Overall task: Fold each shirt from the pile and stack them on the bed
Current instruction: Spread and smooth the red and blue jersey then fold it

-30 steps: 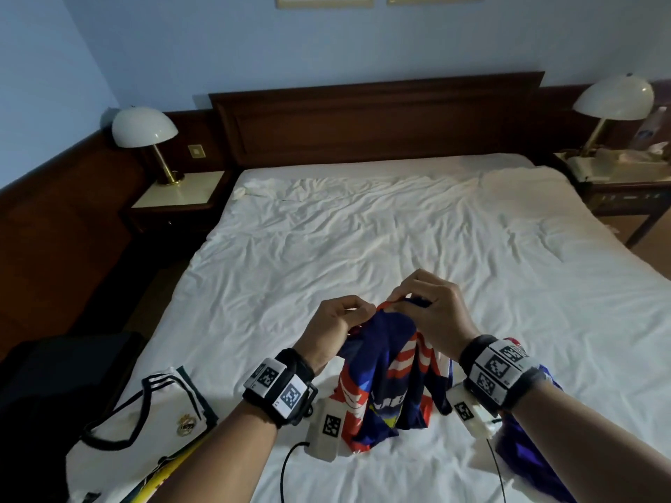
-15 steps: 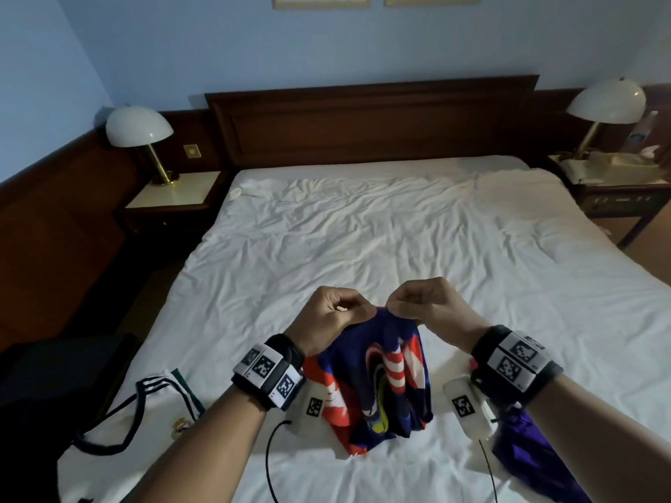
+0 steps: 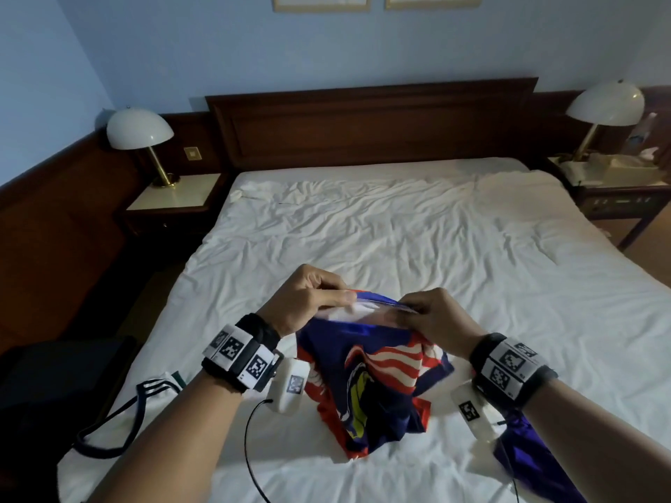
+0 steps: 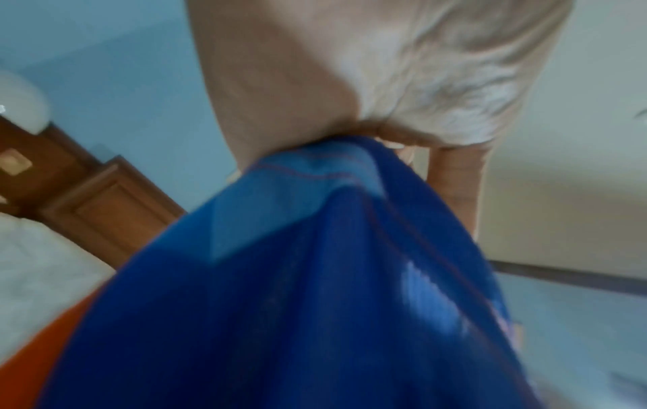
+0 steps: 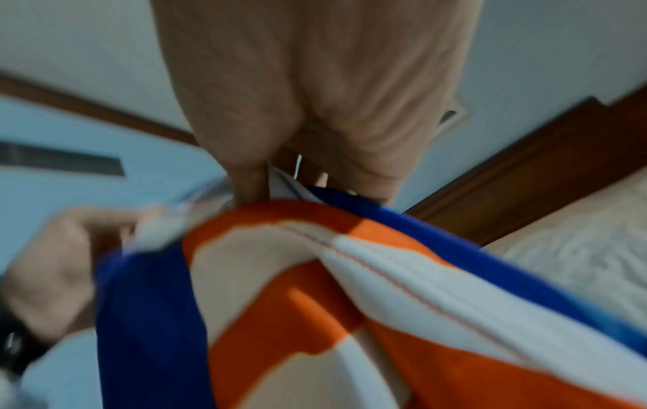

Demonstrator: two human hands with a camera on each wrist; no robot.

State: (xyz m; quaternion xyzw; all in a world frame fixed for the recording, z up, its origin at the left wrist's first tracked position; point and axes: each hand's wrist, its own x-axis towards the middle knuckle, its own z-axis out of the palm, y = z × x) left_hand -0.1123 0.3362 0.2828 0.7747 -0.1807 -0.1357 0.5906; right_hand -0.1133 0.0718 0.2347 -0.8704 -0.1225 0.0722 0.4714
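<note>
The left hand (image 3: 308, 297) and right hand (image 3: 434, 314) each pinch the top edge of the blue-and-red shirt (image 3: 370, 379), which hangs bunched straight below both grips, its bottom touching the bed (image 3: 399, 230).

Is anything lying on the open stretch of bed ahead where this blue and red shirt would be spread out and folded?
Nothing visible. Both the left hand and right hand pinch the blue and red shirt, and the white sheet beyond is bare. The white shirt and purple shirt lie off to the near corners.
</note>
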